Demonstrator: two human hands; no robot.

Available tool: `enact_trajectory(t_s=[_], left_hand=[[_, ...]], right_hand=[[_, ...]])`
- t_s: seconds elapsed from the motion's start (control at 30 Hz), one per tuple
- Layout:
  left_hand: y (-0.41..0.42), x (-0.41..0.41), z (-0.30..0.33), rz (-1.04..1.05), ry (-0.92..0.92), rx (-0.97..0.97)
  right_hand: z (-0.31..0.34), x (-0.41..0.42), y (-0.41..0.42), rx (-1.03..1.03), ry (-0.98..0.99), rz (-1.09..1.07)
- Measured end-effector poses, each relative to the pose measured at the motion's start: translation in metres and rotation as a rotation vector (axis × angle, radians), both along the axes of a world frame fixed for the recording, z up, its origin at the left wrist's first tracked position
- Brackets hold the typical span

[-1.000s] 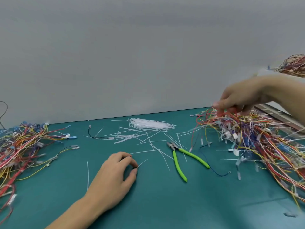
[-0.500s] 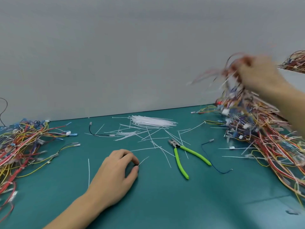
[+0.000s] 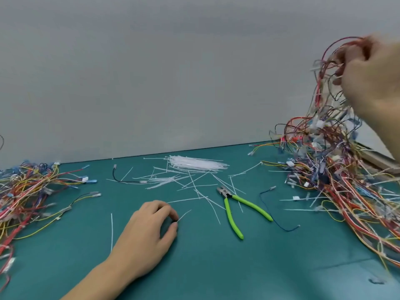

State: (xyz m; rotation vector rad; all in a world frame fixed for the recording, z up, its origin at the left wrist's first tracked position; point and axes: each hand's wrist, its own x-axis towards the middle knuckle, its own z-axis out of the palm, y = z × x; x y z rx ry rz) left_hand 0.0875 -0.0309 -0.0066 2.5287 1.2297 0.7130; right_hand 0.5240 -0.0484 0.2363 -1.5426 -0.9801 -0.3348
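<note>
My right hand point(image 3: 372, 81) is raised high at the right and grips a bunch of coloured wires point(image 3: 324, 87) that hang down into a big tangle of wires point(image 3: 346, 180) on the teal table point(image 3: 205, 267). My left hand point(image 3: 147, 239) rests on the table near the front, fingers curled, pinching the end of a thin white cable tie point(image 3: 184, 215). Green-handled cutters point(image 3: 236, 211) lie between the hands. A bundle of white cable ties point(image 3: 194, 165) lies behind them.
A second heap of coloured wires point(image 3: 26, 195) covers the table's left side. Loose cable ties point(image 3: 112, 232) and single short wires, one black point(image 3: 121, 178) and one dark blue point(image 3: 279, 221), are scattered mid-table. A grey wall point(image 3: 173, 72) stands right behind the table.
My right hand has risen from the right-hand tangle, pulling a bunch of wires up with it. My left hand has stayed in place.
</note>
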Motion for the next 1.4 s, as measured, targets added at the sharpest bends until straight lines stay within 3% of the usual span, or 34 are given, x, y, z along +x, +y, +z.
enact_trajectory(t_s=[0.03,0.13,0.23,0.33,0.4,0.43,0.53,0.63,0.77,0.93,1.1,1.3,1.33,1.4], left_hand=[[-0.001,0.001,0.001,0.006,0.002,-0.001],[-0.003,0.000,0.000,-0.002,0.020,-0.023],[-0.003,0.001,0.003,-0.001,0.014,-0.001],[-0.004,0.001,0.001,-0.004,0.030,-0.016],[-0.003,0.001,0.002,-0.012,0.021,-0.008],[-0.003,0.002,0.003,0.001,0.016,0.003],[-0.006,0.002,0.004,0.006,0.056,0.000],[-0.005,0.004,0.007,0.024,0.061,0.018],[-0.004,0.020,0.025,0.026,0.181,-0.022],[-0.027,0.079,0.053,-0.200,-0.068,-0.229],[-0.049,0.136,0.074,-0.255,-0.583,-0.709],[-0.064,0.165,0.058,-0.262,-0.818,-1.074],[-0.065,0.168,0.055,-0.251,-0.835,-1.083],[-0.063,0.170,0.052,-0.221,-0.861,-1.073]], right_hand=[[0.002,-0.001,0.003,0.004,-0.017,0.003],[-0.003,-0.009,0.007,-0.296,-0.050,0.073],[0.002,-0.007,0.010,-0.163,-0.088,0.009],[0.001,-0.014,0.009,-0.196,-0.003,0.096],[0.003,-0.007,0.008,-0.008,0.001,0.033],[0.006,-0.007,0.008,-0.010,0.042,0.080],[-0.001,-0.011,0.003,-0.336,0.360,0.283],[-0.006,-0.014,-0.003,-0.371,0.529,0.434],[-0.029,-0.042,-0.010,-0.454,0.965,0.663],[-0.064,-0.082,-0.011,-0.545,1.190,0.843],[-0.096,-0.101,-0.023,-0.704,1.073,0.974],[-0.120,-0.109,-0.049,-0.487,1.032,1.013],[-0.124,-0.109,-0.053,-0.498,0.927,0.956],[-0.129,-0.106,-0.061,-0.605,0.512,0.741]])
